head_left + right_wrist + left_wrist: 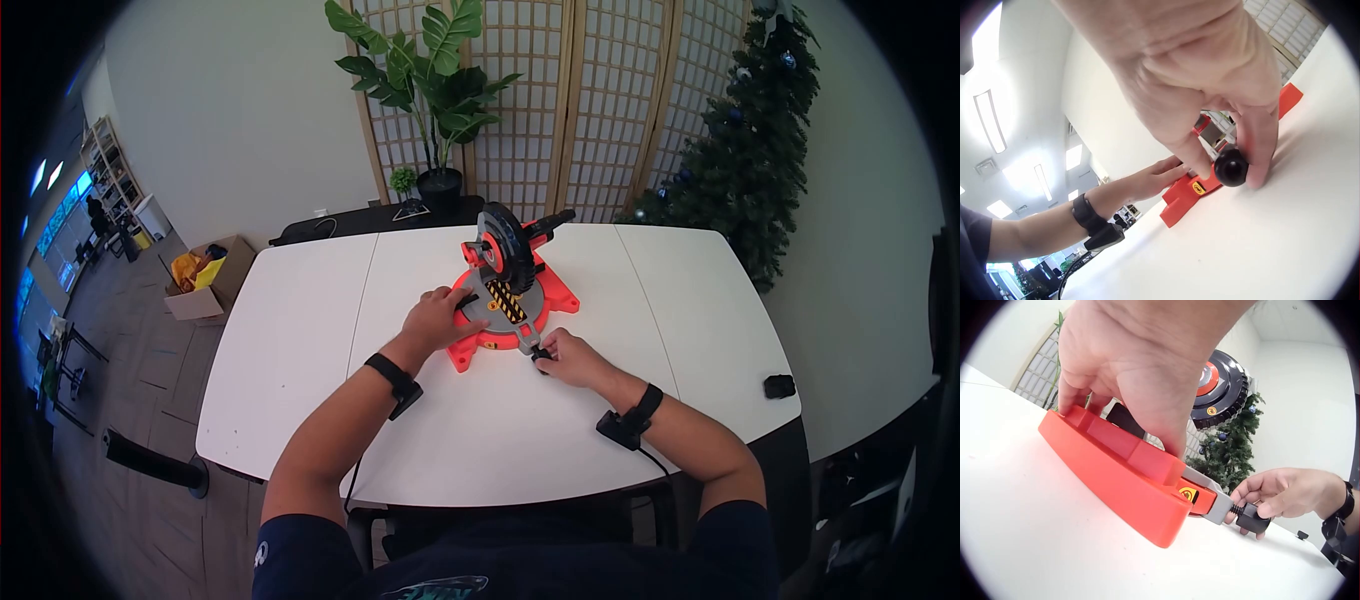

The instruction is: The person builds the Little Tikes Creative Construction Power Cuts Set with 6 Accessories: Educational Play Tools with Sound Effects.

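Note:
A toy miter saw [513, 330] stands on the white table in the head view, with a red base, grey round turntable and black toothed blade [516, 250]. My left hand [437, 318] holds the left side of the base, thumb on the turntable, fingers near a black piece. In the left wrist view these fingers reach over the red base wall [1116, 475], which hides their tips. My right hand [577, 360] pinches the black knob [1252, 519] at the saw's front. A threaded shaft joins that knob to the grey arm [1213, 499]. The right wrist view shows the knob's round end [1231, 167] between thumb and fingers.
The white table [440, 440] has seams across it. A small black object [779, 386] lies near its right edge. Beyond the table are a potted plant [440, 185], a lattice screen and a decorated tree [735, 150]. At the left, a cardboard box [232, 275] holds yellow and orange things.

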Tool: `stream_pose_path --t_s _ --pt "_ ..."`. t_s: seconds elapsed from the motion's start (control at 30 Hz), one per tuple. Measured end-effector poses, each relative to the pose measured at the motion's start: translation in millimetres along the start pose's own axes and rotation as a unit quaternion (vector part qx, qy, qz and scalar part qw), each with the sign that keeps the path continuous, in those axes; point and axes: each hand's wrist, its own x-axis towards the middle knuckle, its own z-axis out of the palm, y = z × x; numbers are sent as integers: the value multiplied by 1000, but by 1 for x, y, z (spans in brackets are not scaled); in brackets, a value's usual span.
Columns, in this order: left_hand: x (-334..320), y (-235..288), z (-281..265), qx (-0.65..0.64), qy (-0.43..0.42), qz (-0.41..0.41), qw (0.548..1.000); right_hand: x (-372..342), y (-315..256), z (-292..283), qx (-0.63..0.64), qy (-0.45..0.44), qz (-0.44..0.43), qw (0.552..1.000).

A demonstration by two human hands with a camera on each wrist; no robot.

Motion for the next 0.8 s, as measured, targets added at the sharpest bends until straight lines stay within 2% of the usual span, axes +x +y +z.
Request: stream_pose_path --t_s 0.17,0.27,0.47,0.63,0.8 --pt "-1 0 -1 -4 -4 -1 1000 -6 -6 -4 -51 20 -54 997" --pt "-1 0 -1 -2 -6 -4 1000 -11 -19 -12 -79 -2 -17 997" --pt "-2 3 0 1 12 -7 1000 0 1 -5 -6 4 23 1000" --pt "-3 4 -2 -1 15 -6 1000 -7 -9 -2 -135 18 -47 990" --pt "-3 2 0 1 18 -5 1000 -10 -11 -10 -29 11 -13 999"
